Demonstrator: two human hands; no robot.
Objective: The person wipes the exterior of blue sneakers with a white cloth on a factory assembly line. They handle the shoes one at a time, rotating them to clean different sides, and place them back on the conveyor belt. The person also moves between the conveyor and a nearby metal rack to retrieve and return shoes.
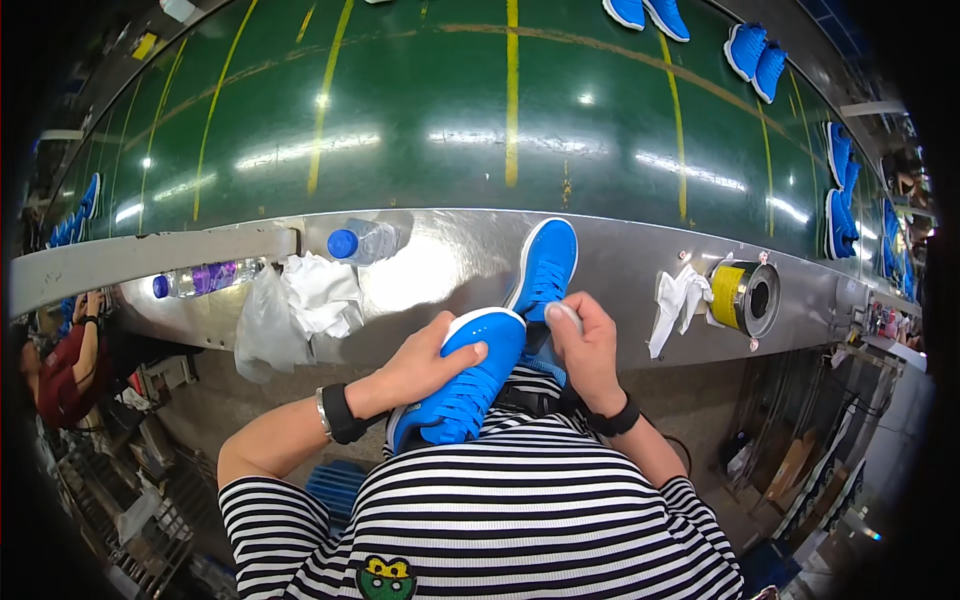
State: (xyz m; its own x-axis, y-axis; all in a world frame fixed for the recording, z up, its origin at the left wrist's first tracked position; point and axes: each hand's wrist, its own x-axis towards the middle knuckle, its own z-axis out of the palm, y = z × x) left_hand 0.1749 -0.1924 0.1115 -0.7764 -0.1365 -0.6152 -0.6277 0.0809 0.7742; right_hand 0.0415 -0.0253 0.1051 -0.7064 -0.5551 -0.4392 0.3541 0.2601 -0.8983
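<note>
A blue sneaker (478, 372) with a white sole edge is tilted against my striped shirt, its toe pointing up and away. My left hand (425, 365) is closed around its left side, thumb across the upper. A second blue sneaker (550, 262) rests on the metal ledge (455, 275), toe toward the conveyor. Beside that shoe's heel end, my right hand (590, 350) is closed in a pinch. Something small and pale shows at its fingertips, too little visible to name.
A green conveyor (420, 110) carries several blue sneakers (757, 60). Left on the ledge are a clear bottle (372, 241), a purple-labelled bottle (208, 277), white crumpled paper (322, 295) and a plastic bag (265, 335). Rightward lie a white cloth (677, 303) and a yellow-labelled can (742, 296). Another person (72, 365) is far left.
</note>
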